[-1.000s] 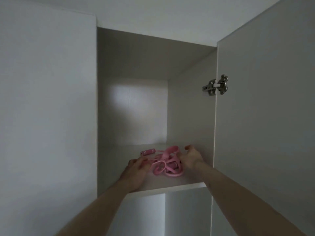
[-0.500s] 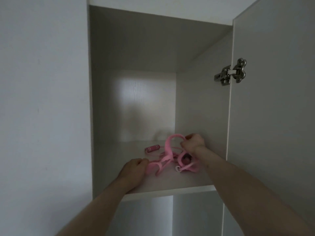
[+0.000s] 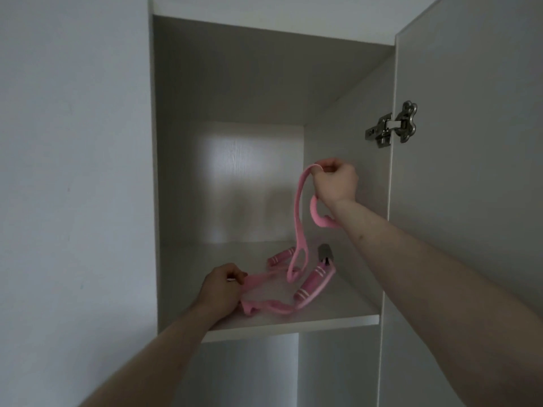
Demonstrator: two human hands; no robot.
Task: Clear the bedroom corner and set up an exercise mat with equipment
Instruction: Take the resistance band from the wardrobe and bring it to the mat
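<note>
Right hand (image 3: 335,183) has lifted, fingers clamped on pink resistance band (image 3: 299,218) loop, left hand (image 3: 223,289) pinching its other end on shelf (image 3: 323,320); band untangling for removal.

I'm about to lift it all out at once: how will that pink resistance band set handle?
Probably floppy: the pink band droops from the right hand. Likely light, a pinch lifts it. The foam handle may dangle or snag on the shelf.

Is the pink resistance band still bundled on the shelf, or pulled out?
Partly pulled out: the right hand lifts one loop of the pink resistance band, the left hand grips another, handles lying on the shelf.
</note>
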